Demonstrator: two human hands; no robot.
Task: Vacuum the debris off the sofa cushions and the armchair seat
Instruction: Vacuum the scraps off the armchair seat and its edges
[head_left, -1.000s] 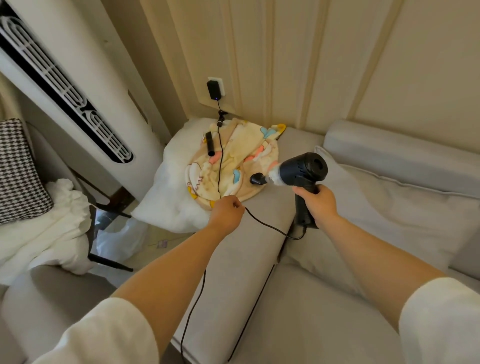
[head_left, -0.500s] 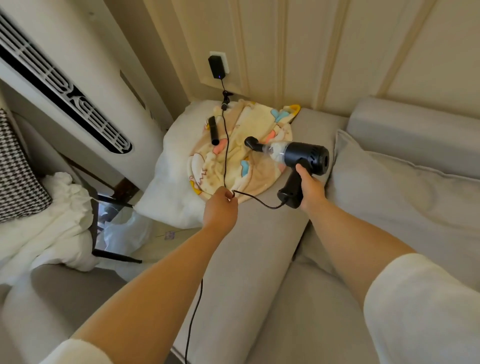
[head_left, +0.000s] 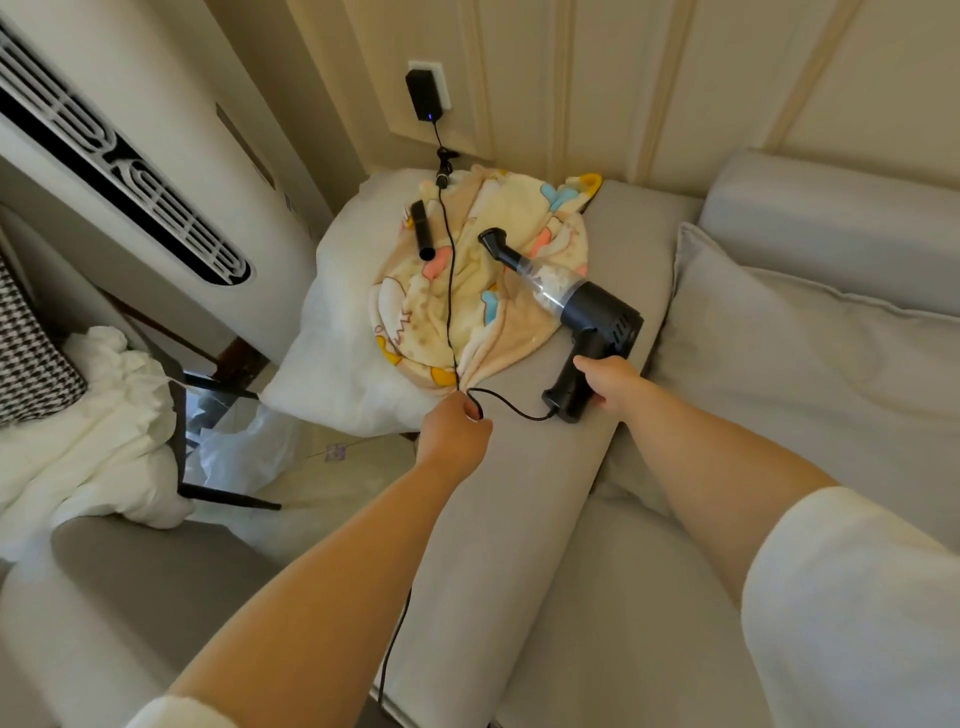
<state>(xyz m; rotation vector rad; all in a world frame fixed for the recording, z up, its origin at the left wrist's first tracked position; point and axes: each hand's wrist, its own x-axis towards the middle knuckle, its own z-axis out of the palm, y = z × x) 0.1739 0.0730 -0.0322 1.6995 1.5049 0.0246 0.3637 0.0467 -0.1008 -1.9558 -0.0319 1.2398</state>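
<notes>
A: What is seen around the grey sofa (head_left: 519, 519)?

B: A white tower air conditioner (head_left: 130, 171) is stood at the left, and a large grey cushion (head_left: 810, 364) is leaned against the sofa back. A white pillow (head_left: 332, 332) is laid over the armrest's far end, with a cartoon-print blanket (head_left: 498, 291) spread on it.

A: And the handheld vacuum (head_left: 587, 322)?

B: It is laid on the armrest, its nozzle over the blanket; its handle is gripped by the right hand (head_left: 602, 379).

A: What lies in the way?

B: A black cable (head_left: 450, 291) is run from the wall charger (head_left: 423, 96) across the blanket and is pinched by the left hand (head_left: 454, 428). A black nozzle attachment (head_left: 422, 229) is left beside it.
</notes>
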